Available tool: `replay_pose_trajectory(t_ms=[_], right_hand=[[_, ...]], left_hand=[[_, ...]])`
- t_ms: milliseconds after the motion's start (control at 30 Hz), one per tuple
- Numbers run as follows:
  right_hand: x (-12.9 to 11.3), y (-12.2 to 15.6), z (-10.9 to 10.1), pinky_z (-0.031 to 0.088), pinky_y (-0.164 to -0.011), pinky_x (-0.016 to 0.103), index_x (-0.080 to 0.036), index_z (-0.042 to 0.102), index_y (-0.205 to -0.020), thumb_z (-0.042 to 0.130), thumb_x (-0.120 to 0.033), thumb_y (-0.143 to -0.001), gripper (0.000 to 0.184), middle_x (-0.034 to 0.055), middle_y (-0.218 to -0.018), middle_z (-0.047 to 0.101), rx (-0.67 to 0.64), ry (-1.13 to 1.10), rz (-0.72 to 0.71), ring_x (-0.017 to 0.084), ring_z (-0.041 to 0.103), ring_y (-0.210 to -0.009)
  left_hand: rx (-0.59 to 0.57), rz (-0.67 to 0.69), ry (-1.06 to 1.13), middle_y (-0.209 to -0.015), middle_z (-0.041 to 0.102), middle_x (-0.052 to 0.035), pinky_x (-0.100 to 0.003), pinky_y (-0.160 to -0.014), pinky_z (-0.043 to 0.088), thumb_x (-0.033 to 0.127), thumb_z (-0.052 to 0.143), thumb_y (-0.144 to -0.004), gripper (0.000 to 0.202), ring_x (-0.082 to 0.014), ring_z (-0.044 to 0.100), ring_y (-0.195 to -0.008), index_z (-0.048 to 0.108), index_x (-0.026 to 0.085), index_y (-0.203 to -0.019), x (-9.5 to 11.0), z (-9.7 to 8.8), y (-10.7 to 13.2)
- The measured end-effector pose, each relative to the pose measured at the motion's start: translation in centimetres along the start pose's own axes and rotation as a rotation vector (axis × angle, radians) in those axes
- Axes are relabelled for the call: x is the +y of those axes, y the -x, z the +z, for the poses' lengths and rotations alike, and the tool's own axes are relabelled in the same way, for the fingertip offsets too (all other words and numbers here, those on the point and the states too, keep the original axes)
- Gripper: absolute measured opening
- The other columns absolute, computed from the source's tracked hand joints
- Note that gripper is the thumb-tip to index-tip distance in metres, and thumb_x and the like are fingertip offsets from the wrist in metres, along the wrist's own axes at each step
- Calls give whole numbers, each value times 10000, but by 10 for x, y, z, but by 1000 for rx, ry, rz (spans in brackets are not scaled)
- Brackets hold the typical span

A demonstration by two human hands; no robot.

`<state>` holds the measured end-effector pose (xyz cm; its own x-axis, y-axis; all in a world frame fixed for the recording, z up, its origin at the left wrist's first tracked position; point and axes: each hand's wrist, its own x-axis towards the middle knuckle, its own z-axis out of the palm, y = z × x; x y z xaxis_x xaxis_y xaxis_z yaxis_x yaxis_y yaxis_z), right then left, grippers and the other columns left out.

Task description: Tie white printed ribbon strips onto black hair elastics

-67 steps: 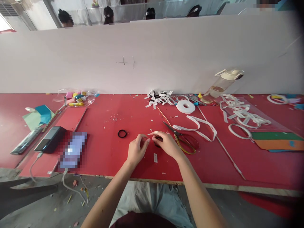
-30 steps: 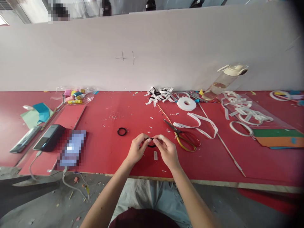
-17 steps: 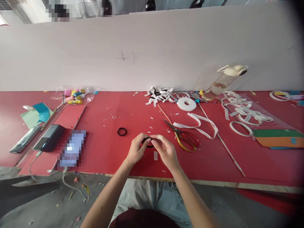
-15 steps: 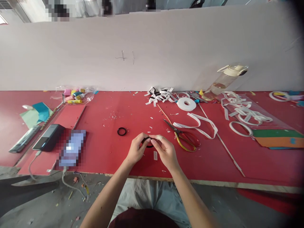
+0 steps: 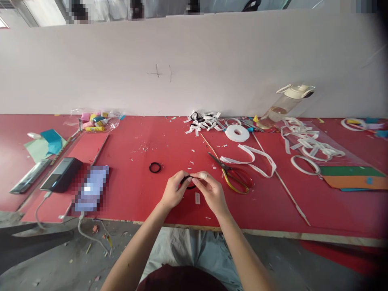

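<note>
Over the red table (image 5: 136,190) near its front edge, my left hand (image 5: 173,192) and my right hand (image 5: 210,192) meet with fingertips pinched together on a small black ring (image 5: 190,184). A bit of white tape sits on my right fingertip. A second black ring (image 5: 155,167) lies flat on the table to the left of my hands. A small white strip (image 5: 197,198) lies between my hands on the table.
Red-handled scissors (image 5: 235,176) lie just right of my hands, with white tape strips (image 5: 253,159), a white tape roll (image 5: 237,133) and a water bottle (image 5: 280,106) behind. A phone (image 5: 91,188), a power bank (image 5: 59,179) and coloured paper (image 5: 353,178) lie at the sides.
My hands came together and pinched the black ring, lifting it slightly off the table. They have hardly moved in the last second.
</note>
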<state>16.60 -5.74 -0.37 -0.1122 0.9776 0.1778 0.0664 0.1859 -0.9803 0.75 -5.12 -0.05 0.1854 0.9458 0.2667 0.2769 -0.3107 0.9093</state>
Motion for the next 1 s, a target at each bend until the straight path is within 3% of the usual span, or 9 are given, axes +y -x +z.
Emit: replay_pose_trajectory(t_ms=[200,333,400,467,533,633,767,867,1000], right_hand=[[-8,-13,-13,537,-920,328,-223,714,-1048,576,-399,-954,243,66,-1039,688,-13,282,-140,194,655,-1002],[8,-47,-58,484,-984,404,-183,710,-1083,503,-301,-969,264,111,-1081,693,213,757,-270,245,614,-1057],[21,-63,-84,471,-983,452,-135,686,-1173,525,-210,-915,313,165,-1201,660,301,1022,-180,308,568,-1145],[32,-73,-101,496,-912,449,-113,710,-1121,529,-150,-880,304,178,-1125,693,243,1168,-23,320,609,-1068],[37,-74,-106,513,-852,416,-143,737,-1036,496,-139,-897,279,141,-1026,728,167,1176,29,294,651,-980],[30,-65,-87,519,-862,392,-171,732,-1009,488,-192,-938,255,104,-1023,742,137,1023,-123,262,679,-953],[-3,-43,-37,506,-933,388,-215,717,-1011,479,-222,-972,242,66,-1036,744,-16,733,-282,228,687,-995],[-32,-26,-4,528,-905,332,-230,711,-995,513,-276,-977,204,52,-1021,742,-117,472,-219,201,693,-999],[-56,-11,21,558,-699,261,-213,683,-1001,546,-392,-967,227,35,-844,743,-228,148,28,154,704,-712]], left_hand=[[-5,-4,-16,-713,518,15,-227,-650,374,332,484,-971,249,-118,463,-661,528,176,-782,2,-4,2],[-3,-24,-31,-688,495,21,-227,-637,356,316,488,-948,245,-115,448,-645,517,177,-749,5,-4,2],[-7,-33,-28,-686,494,21,-228,-635,354,314,487,-939,243,-116,449,-644,516,177,-741,5,-4,1],[-9,-47,-30,-688,495,21,-229,-637,354,314,490,-931,236,-117,451,-647,516,178,-740,5,-3,0],[5,-72,-40,-685,494,23,-230,-639,352,309,495,-923,224,-118,451,-647,515,180,-741,3,-3,0],[48,-125,-44,-673,499,30,-231,-635,348,285,496,-909,199,-117,453,-635,509,184,-739,-1,-3,-2],[81,-168,-100,-676,526,26,-239,-640,353,273,493,-900,183,-126,471,-641,521,187,-741,-5,-2,-4],[65,-156,-216,-700,546,3,-259,-651,374,250,499,-886,171,-155,501,-682,529,192,-728,-9,0,-4],[68,-23,-351,-881,622,-59,-342,-793,440,151,504,-830,84,-216,543,-840,571,194,-805,-14,1,-4]])
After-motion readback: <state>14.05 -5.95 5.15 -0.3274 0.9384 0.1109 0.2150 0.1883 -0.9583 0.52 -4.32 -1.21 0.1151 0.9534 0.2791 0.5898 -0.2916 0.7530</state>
